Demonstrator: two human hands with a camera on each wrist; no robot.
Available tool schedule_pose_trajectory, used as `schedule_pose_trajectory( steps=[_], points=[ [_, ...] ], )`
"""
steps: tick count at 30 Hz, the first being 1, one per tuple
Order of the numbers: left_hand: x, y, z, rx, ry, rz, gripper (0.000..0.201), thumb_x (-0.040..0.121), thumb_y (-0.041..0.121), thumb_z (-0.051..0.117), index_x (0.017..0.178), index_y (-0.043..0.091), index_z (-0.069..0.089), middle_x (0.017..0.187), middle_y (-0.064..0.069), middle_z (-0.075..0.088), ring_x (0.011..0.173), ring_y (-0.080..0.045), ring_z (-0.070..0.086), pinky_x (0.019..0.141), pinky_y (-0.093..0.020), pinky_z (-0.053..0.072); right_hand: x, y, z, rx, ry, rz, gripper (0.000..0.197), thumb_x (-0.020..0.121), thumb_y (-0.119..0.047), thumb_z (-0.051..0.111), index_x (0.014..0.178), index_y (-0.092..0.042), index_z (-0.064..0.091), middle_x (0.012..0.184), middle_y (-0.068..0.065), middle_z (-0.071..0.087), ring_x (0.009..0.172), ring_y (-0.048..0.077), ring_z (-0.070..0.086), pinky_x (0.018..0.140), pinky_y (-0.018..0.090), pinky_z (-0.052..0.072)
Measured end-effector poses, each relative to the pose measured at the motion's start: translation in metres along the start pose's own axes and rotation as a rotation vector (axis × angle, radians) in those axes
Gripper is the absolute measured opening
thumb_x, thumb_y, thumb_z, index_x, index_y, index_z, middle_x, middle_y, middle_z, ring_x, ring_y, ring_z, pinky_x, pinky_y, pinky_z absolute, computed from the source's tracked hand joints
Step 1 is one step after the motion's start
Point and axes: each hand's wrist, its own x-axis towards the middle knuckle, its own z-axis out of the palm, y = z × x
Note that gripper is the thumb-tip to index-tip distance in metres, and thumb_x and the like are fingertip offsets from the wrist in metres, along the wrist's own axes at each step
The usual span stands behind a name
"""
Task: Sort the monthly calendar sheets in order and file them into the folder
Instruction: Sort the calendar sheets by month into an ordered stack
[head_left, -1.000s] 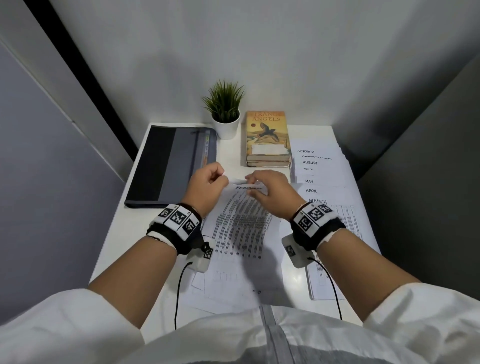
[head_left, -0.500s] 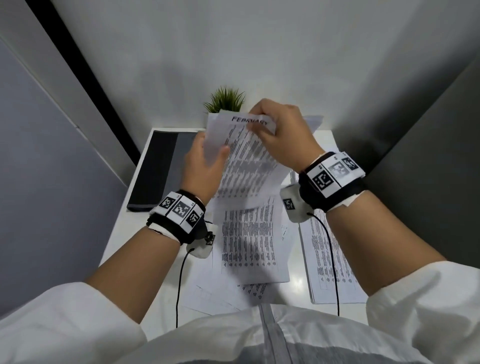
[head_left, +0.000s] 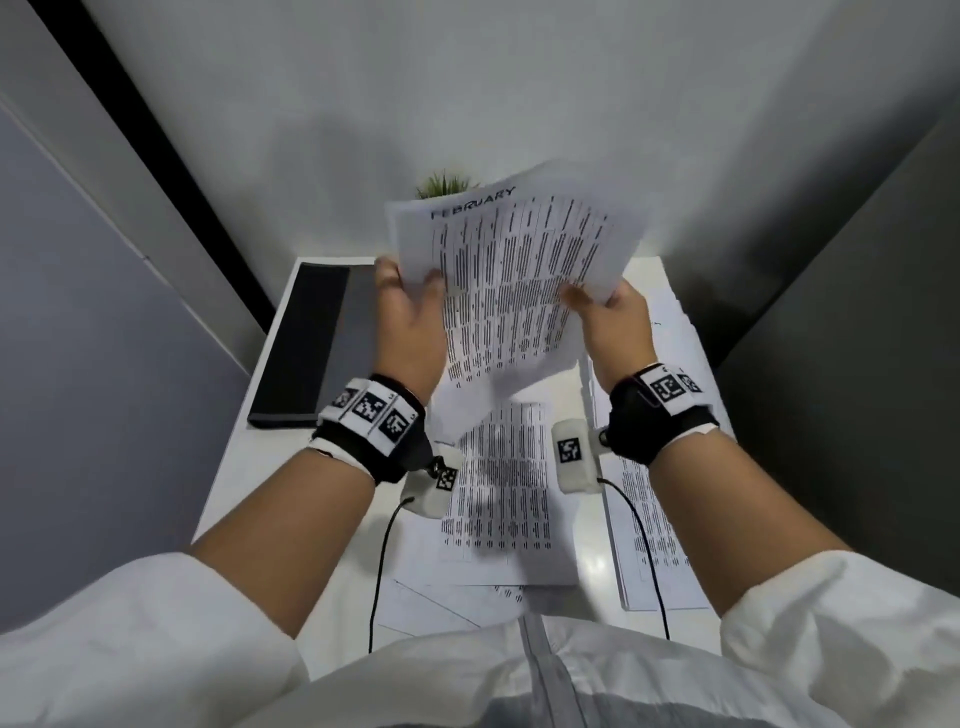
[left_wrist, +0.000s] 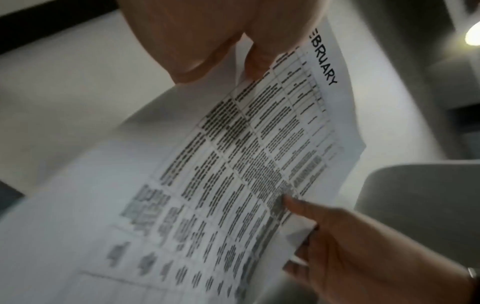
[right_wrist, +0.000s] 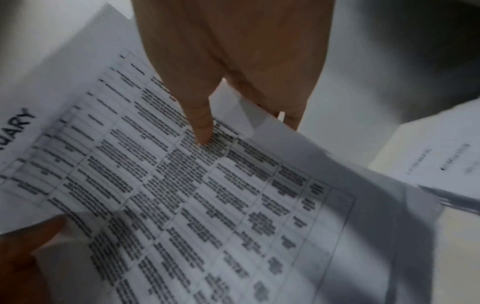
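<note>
The white FEBRUARY calendar sheet is lifted off the desk and tilted toward me, its printed table facing me. My left hand pinches its left edge, thumb on the front and fingers behind. My right hand pinches its right edge the same way. The left wrist view shows the FEBRUARY sheet held at both edges, and the right wrist view shows my thumb on the FEBRUARY sheet. More printed sheets lie on the desk below. The dark folder lies flat at the left.
A stack of sorted sheets lies along the desk's right side, partly behind my right hand. A green plant peeks over the held sheet at the back. Grey partition walls close in the white desk on three sides.
Both hands have lifted the FEBRUARY sheet from the desk and raised it. My right hand slid from the top edge down to the right edge, and the sheet now tilts clockwise.
</note>
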Motion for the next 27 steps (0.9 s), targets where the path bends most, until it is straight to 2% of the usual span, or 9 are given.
schedule_pose_trajectory(
  steps=[3, 5, 8, 11, 14, 17, 20, 23, 27],
  points=[
    [-0.018, -0.017, 0.0, 0.097, -0.038, -0.003, 0.031, 0.096, 0.037, 0.049, 0.119, 0.054, 0.036, 0.108, 0.022, 0.065, 0.103, 0.0, 0.063, 0.088, -0.029, 0.055, -0.005, 0.023, -0.003, 0.045, 0.006, -0.031, 0.023, 0.088, -0.015, 0.066, 0.111, -0.023, 0.065, 0.105, -0.009, 0.071, 0.099, 0.007, 0.066, 0.077, 0.016, 0.051],
    [-0.026, -0.036, -0.005, 0.086, -0.047, -0.042, 0.035, 0.094, 0.042, 0.048, 0.121, 0.057, 0.033, 0.119, 0.007, 0.063, 0.112, -0.013, 0.061, 0.095, -0.041, 0.052, -0.012, 0.042, -0.004, 0.057, -0.014, -0.007, 0.022, 0.088, -0.017, 0.066, 0.107, -0.027, 0.066, 0.105, -0.009, 0.071, 0.099, 0.007, 0.066, 0.076, 0.016, 0.052],
    [-0.045, -0.067, -0.01, 0.133, -0.091, -0.167, 0.038, 0.091, 0.044, 0.047, 0.126, 0.052, 0.032, 0.12, 0.001, 0.06, 0.109, -0.013, 0.062, 0.09, -0.041, 0.053, -0.026, 0.08, -0.005, 0.036, -0.029, 0.176, 0.027, 0.084, -0.012, 0.066, 0.109, -0.024, 0.066, 0.105, -0.006, 0.071, 0.101, 0.016, 0.066, 0.083, 0.031, 0.054],
    [-0.062, -0.097, -0.013, 0.21, -0.143, -0.226, 0.032, 0.093, 0.039, 0.046, 0.097, 0.069, 0.035, 0.107, -0.001, 0.059, 0.097, -0.004, 0.062, 0.08, -0.029, 0.055, -0.036, 0.114, -0.007, -0.03, -0.031, 0.352, 0.022, 0.083, -0.008, 0.062, 0.103, -0.016, 0.067, 0.102, 0.001, 0.07, 0.102, 0.026, 0.063, 0.09, 0.047, 0.051],
    [-0.065, -0.109, -0.012, 0.298, -0.15, -0.246, 0.02, 0.1, 0.038, 0.043, 0.094, 0.054, 0.035, 0.087, 0.019, 0.039, 0.066, 0.024, 0.048, 0.056, -0.001, 0.041, -0.034, 0.124, -0.006, -0.029, -0.006, 0.439, 0.018, 0.086, -0.01, 0.055, 0.097, -0.019, 0.066, 0.103, 0.003, 0.069, 0.102, 0.026, 0.062, 0.095, 0.051, 0.047],
    [-0.051, -0.114, -0.009, 0.318, -0.118, -0.288, 0.015, 0.101, 0.032, 0.042, 0.111, 0.038, 0.033, 0.097, 0.001, 0.057, 0.08, 0.001, 0.057, 0.074, -0.03, 0.055, -0.026, 0.118, -0.005, -0.032, -0.007, 0.376, 0.019, 0.086, -0.015, 0.055, 0.1, -0.024, 0.065, 0.104, 0.002, 0.069, 0.102, 0.025, 0.062, 0.088, 0.044, 0.051],
    [-0.042, -0.116, -0.009, 0.334, -0.133, -0.371, 0.039, 0.1, 0.034, 0.04, 0.137, 0.023, 0.031, 0.14, -0.011, 0.046, 0.127, -0.027, 0.047, 0.109, -0.044, 0.037, -0.016, 0.11, -0.006, -0.04, -0.013, 0.294, 0.022, 0.087, -0.016, 0.06, 0.102, -0.031, 0.063, 0.102, -0.006, 0.069, 0.095, 0.014, 0.064, 0.076, 0.027, 0.05],
    [-0.047, -0.119, -0.01, 0.364, -0.126, -0.378, 0.052, 0.101, 0.03, 0.041, 0.147, 0.014, 0.023, 0.154, -0.012, 0.031, 0.141, -0.028, 0.031, 0.116, -0.034, 0.021, -0.014, 0.114, -0.003, -0.041, -0.002, 0.315, 0.023, 0.088, -0.014, 0.059, 0.108, -0.025, 0.063, 0.101, -0.007, 0.068, 0.096, 0.014, 0.063, 0.071, 0.023, 0.047],
    [-0.048, -0.115, -0.006, 0.308, -0.094, -0.374, 0.035, 0.101, 0.026, 0.042, 0.134, 0.02, 0.034, 0.139, -0.006, 0.047, 0.128, -0.024, 0.046, 0.111, -0.048, 0.036, -0.016, 0.114, -0.007, -0.072, -0.014, 0.285, 0.02, 0.092, -0.019, 0.057, 0.108, -0.031, 0.06, 0.1, -0.011, 0.068, 0.092, 0.004, 0.063, 0.068, 0.015, 0.048]
  ],
)
